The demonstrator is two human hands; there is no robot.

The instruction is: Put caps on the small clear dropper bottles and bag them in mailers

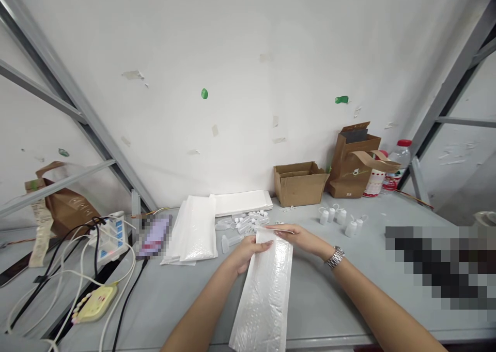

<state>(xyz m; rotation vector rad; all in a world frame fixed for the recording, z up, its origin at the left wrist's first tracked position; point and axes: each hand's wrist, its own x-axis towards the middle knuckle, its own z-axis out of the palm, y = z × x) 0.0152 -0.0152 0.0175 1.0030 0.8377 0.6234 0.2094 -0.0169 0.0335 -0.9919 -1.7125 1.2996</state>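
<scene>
A long white bubble-wrap pouch (265,295) lies lengthwise on the grey table (333,290) in front of me. My left hand (248,253) grips its upper left edge with fingers curled. My right hand (296,236), a metal watch on its wrist, pinches the pouch's top edge at the far end. Just beyond the hands sits a heap of small clear plastic tubes (242,225).
A stack of white pouches (196,233) and flat white sheets (242,202) lie at the back left. Several small white bottles (341,218), an open cardboard box (298,184) and brown paper bags (354,166) stand at the back right. Cables and power strips (110,238) crowd the left.
</scene>
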